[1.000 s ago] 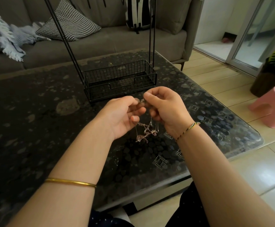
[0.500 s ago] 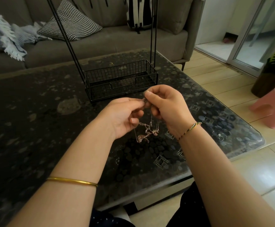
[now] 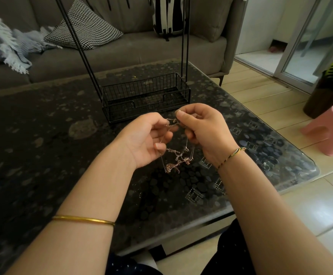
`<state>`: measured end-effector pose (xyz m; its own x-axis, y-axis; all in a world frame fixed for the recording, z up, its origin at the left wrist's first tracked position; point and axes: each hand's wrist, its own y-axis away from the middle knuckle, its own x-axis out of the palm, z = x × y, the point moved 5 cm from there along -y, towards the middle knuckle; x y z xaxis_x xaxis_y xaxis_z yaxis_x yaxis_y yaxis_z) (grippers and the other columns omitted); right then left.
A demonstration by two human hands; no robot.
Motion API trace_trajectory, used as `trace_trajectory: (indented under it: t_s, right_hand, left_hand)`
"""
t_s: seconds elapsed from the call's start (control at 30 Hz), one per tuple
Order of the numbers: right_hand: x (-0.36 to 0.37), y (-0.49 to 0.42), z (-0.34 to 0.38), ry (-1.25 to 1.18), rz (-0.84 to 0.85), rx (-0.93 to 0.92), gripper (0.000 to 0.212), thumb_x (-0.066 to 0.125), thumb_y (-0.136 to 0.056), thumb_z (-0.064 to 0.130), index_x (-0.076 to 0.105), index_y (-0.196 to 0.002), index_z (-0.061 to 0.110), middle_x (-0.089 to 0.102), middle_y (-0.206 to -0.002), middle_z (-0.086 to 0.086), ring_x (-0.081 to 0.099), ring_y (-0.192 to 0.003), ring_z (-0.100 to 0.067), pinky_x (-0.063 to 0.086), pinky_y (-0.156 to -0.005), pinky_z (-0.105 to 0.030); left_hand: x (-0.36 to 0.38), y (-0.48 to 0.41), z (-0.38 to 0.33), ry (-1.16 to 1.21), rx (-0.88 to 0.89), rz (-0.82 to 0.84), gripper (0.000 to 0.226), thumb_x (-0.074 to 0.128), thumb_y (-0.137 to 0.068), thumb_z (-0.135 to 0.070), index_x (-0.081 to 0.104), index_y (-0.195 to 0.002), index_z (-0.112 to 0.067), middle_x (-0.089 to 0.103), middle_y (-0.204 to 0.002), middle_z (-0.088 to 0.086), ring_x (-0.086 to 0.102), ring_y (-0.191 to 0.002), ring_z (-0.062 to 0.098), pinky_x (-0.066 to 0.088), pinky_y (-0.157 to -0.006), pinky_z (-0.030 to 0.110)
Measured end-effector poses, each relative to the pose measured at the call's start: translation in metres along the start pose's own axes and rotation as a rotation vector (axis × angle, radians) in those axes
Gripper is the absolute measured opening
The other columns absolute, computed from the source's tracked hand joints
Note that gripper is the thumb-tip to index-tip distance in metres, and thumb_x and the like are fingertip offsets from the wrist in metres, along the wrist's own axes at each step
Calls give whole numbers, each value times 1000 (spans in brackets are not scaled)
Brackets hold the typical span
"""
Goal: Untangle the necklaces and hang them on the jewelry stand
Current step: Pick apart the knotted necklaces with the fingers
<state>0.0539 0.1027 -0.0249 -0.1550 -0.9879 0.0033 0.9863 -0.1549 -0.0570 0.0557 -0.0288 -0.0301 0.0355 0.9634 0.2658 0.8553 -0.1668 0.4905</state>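
Necklaces (image 3: 178, 161) held in a tangle between both hands above the table (image 3: 42, 139).
The left grip (image 3: 147, 139) and right grip (image 3: 203, 132) are narrow, each pinching thin chain at the fingertips, nearly touching. The knotted clump dangles just below and between them, off the glass. The jewelry stand (image 3: 145, 100) sits just beyond the hands.

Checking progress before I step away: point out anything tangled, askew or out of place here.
The necklaces dangle as a knotted clump of chains, pinched between the left hand and the right hand. The jewelry stand bears none in its visible part. A blanket lies crumpled on the sofa.
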Motion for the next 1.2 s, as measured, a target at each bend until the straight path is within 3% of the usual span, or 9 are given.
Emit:
trace_trajectory:
  t_s: [0.3,0.47,0.6,0.73,1.07,1.2]
  right_hand:
    - [2,0,-2,-66,15,81,8,59,-92,15,59,-84,14,59,-67,-2,45,-39,-5,32,-35,-16]
    - [2,1,-3,-91,10,98,8,59,-93,14,59,-85,13,57,-74,-7,44,-38,-4,31,-35,-15]
    - [2,1,-2,-102,3,89,10,60,-92,13,59,-82,13,53,-77,-13,39,-36,-4,29,-34,-15]
    - [1,2,-1,-103,-9,82,10,61,-91,12,61,-81,12,49,-72,-10,32,-33,-1,26,-33,-13]
    - [2,4,1,-66,-19,76,7,65,-88,13,64,-81,11,52,-63,1,37,-30,0,27,-34,-12]
    - [2,5,2,-85,-6,88,5,63,-89,11,65,-85,8,55,-65,-1,41,-30,1,29,-35,-9]
  left_hand:
    - [-2,0,-1,-13,15,-24,6,51,-89,-11,55,-94,-10,67,-83,6,55,-56,8,31,-36,14]
    - [-1,1,0,1,5,-3,4,49,-89,-10,53,-90,-10,68,-72,5,53,-55,8,29,-35,14]
    - [1,0,1,13,-3,9,6,49,-90,-9,53,-94,-9,68,-81,7,52,-53,7,27,-35,13]
    - [2,-3,2,5,1,0,6,50,-92,-8,54,-95,-9,65,-77,6,51,-47,5,27,-33,13]
    - [2,-4,1,-37,60,-36,11,53,-90,-2,56,-85,-12,64,-81,6,58,-50,6,30,-34,14]
    - [2,-2,0,-54,82,-34,13,53,-90,1,58,-89,-11,65,-84,6,59,-52,5,31,-34,14]
